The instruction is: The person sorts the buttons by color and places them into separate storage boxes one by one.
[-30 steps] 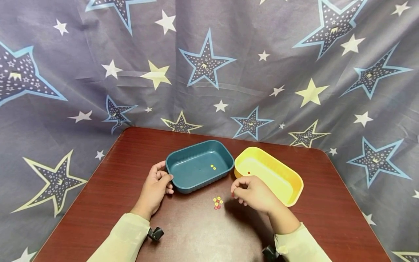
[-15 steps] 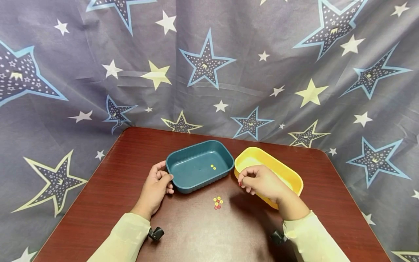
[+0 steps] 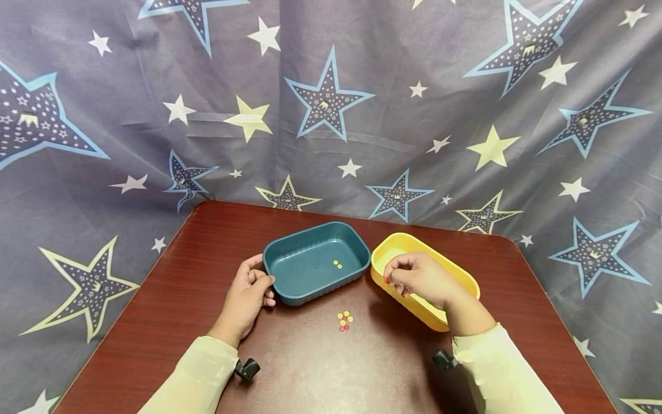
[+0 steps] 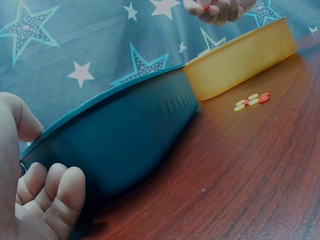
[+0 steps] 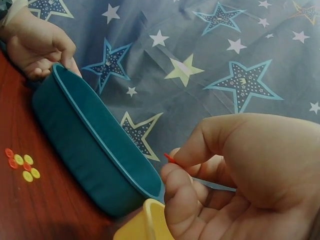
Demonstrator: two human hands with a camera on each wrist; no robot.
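Observation:
My left hand (image 3: 245, 296) holds the left end of a teal plastic tray (image 3: 320, 289), thumb at the rim and fingers against the outside. Two yellow buttons (image 3: 337, 264) lie inside that tray. Over the near left part of a yellow tray (image 3: 421, 312), my right hand (image 3: 421, 282) pinches a small red button (image 5: 170, 158) between thumb and forefinger. The hand hides much of the yellow tray's inside. In front of the trays, a small cluster of red and yellow buttons (image 3: 345, 321) lies on the table.
The two trays stand close together on a dark red wooden table (image 3: 222, 230). Behind it hangs a grey curtain (image 3: 331, 161) with stars. Dark wrist-worn devices show at both cuffs.
My right hand has moved right and away from me, from beside the button cluster to above the yellow tray, carrying the red button. My left hand has stayed on the teal tray.

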